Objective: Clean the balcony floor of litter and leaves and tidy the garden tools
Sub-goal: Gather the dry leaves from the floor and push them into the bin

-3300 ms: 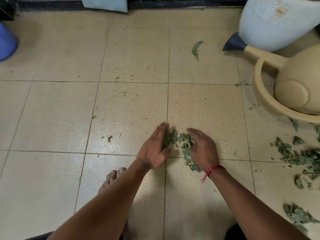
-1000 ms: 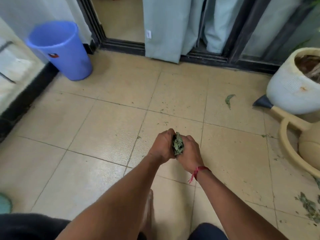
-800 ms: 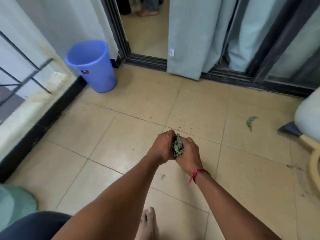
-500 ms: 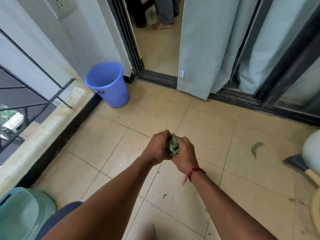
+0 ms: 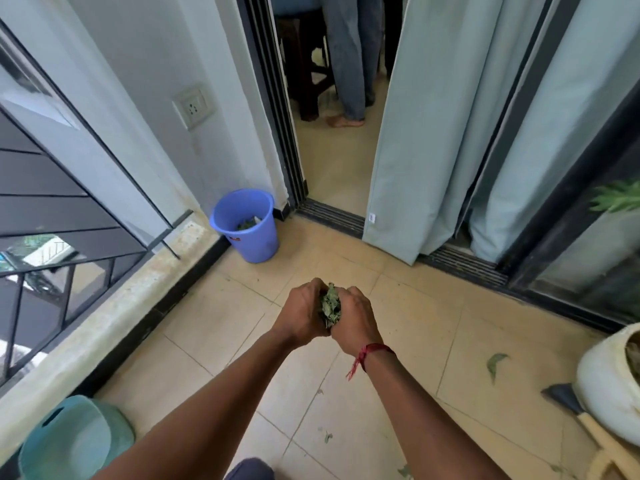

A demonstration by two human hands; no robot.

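Quick pass over my feed. The floor [image 5: 415,317] is glossy beige square tile with thin dark grout, speckled with green bits [image 5: 327,436]. 1 curled leaf [image 5: 495,363] lies flat on it near the right side. The leaves [image 5: 330,306] are a dry, crinkled, dull-green wad. A pale grey-green curtain [image 5: 426,133] hangs in soft folds at the door track.

The bucket [image 5: 258,244] is blue plastic, round and tapered, and stands in the corner against the wall beside the door track. In it I see green scraps [image 5: 246,224] and 1 pale piece. The pot [image 5: 602,386] at the right edge is white and rounded with brownish fill at its mouth, and a dark spout [image 5: 562,398] touches its base. The tub [image 5: 69,441] at lower left is teal plastic with a slot handle; I can't tell its contents.

Both arms are stretched forward, with the hands side by side above the middle of the floor, knuckles up. The left hand [image 5: 300,315] and right hand [image 5: 356,320] curl round the leaves from either side, and the wad pokes up between them. The right wrist has a red thread [image 5: 372,351]. The bucket is well apart from the hands, ahead and to the left.
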